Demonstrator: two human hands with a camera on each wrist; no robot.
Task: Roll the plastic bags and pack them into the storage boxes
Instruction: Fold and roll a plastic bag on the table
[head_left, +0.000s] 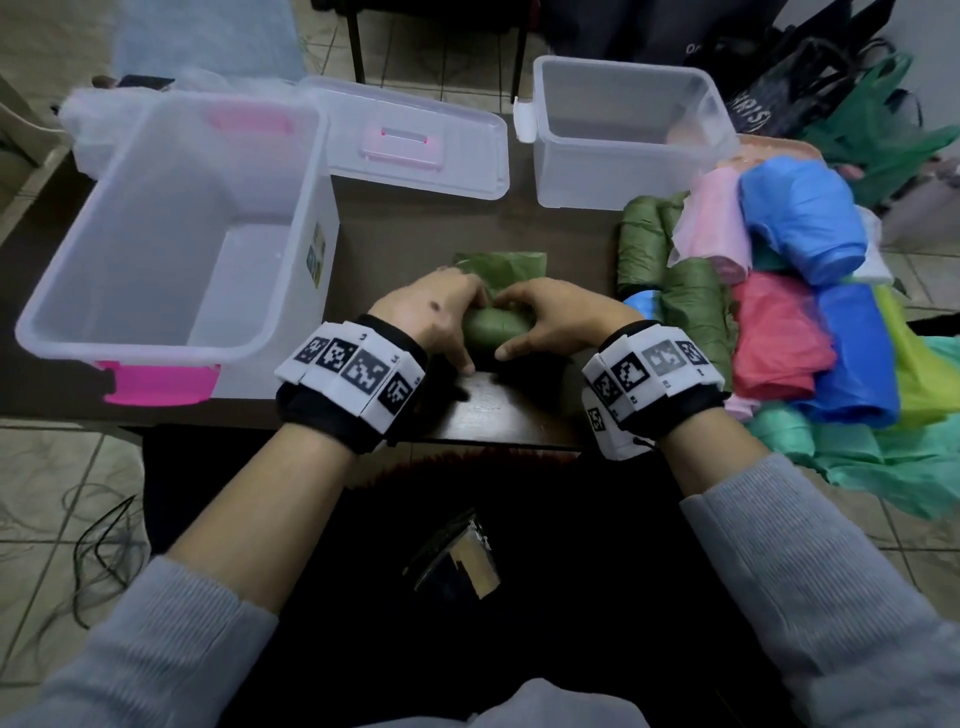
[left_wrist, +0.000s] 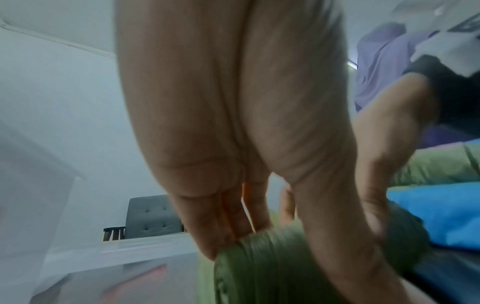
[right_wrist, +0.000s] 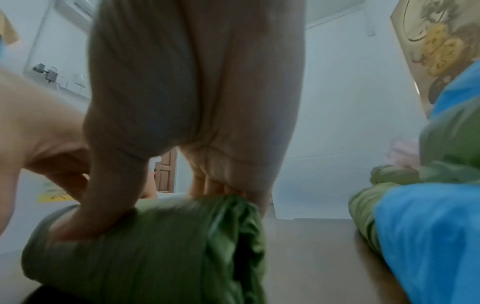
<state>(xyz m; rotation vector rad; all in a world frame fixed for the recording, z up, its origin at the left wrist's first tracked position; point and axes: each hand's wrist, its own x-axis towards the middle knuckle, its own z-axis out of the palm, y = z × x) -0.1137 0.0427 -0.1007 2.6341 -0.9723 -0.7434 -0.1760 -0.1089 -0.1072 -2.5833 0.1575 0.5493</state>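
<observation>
2 hands work 1 green bag (head_left: 494, 323) at the table's (head_left: 493, 410) near edge: your left hand (head_left: 434, 309) and right hand (head_left: 558, 317) curl over the roll, thumbs pinching it from your side (its flat tail lies beyond). Left box (head_left: 171, 234) and far box (head_left: 623, 130) stand open; more bags (head_left: 779, 291) lie right.

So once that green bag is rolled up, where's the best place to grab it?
Probably around the middle of the green roll, from above. It lies sideways on the table, so one hand can wrap across it and keep the loose tail from unwinding.
</observation>
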